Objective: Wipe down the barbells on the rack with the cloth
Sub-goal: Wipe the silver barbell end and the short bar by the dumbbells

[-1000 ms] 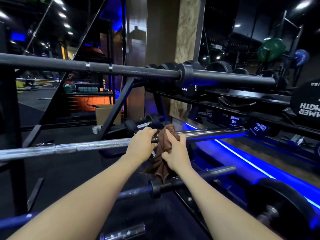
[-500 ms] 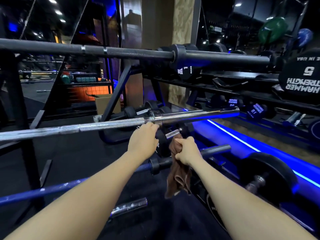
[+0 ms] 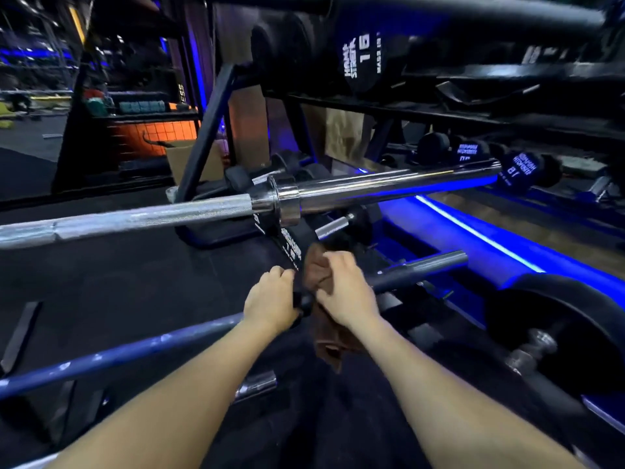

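A dark blue barbell [image 3: 118, 355] lies low on the rack, running from lower left to its sleeve end at the right. My left hand [image 3: 270, 301] grips this bar just left of its collar. My right hand [image 3: 345, 289] holds a brown cloth [image 3: 326, 340] wrapped around the bar at the collar, with the cloth's loose end hanging below. Above it rests a chrome barbell [image 3: 145, 216] with a shiny sleeve. A black barbell [image 3: 473, 15] crosses the top of the view.
Black rack uprights [image 3: 206, 130] slope behind the bars. Dumbbells [image 3: 521, 167] sit on shelves at the right above a blue light strip [image 3: 473, 238]. A black weight plate [image 3: 558, 333] stands at the lower right. A cardboard box [image 3: 182, 160] is behind the rack.
Both hands left the chrome barbell and dropped to the blue barbell below it. The cloth went down with my right hand and now wraps the lower bar's collar. The view tilted downward.
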`<state>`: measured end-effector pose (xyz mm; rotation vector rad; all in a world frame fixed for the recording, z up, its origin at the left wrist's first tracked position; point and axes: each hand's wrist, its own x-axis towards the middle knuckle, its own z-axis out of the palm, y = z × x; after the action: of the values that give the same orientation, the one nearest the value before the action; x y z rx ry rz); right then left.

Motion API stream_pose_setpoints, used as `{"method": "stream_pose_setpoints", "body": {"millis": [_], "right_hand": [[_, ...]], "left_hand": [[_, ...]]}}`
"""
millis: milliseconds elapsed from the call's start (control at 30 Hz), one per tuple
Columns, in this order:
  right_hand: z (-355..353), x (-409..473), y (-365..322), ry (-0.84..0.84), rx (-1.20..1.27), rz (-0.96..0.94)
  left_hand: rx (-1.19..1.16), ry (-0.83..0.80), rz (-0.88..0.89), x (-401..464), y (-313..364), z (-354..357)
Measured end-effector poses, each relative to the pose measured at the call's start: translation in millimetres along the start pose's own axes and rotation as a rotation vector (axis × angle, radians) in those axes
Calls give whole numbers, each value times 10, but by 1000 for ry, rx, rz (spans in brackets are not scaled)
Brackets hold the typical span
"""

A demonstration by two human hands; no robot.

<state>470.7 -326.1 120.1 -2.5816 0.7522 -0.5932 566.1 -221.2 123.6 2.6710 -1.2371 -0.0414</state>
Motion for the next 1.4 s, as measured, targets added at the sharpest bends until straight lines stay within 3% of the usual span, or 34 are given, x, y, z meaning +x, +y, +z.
{"method": "stream_pose_setpoints", "body": {"millis": [133,233,333,500,667,867,1000,1133,1400], "right_hand": [[470,98,-24,-69,-37,-67],[657,123,-58,-40,-8,-60],[713,123,45,56,-3,-86],[729,225,242,31,-11,-124],[535,360,592,40,-84,26],[296,568,1107,57,-87,169],[220,710,1400,101,-128,206],[133,818,1733,138,-147,238],[-175,1015,2252,195,-150,360]], "left_hand": [[-37,-117,-53,151,-156,131],[-56,-116,-71,195,-229,153],[4,-105,-71,250,-193,103],[114,-181,-91,312,-114,13],[129,-265,-80,459,-70,-95],[-14,-152,55,744,289,91],[-108,-137,150,932,643,273],[-92,-220,210,1161,826,395],[-100,-240,240,1379,797,518]]}}
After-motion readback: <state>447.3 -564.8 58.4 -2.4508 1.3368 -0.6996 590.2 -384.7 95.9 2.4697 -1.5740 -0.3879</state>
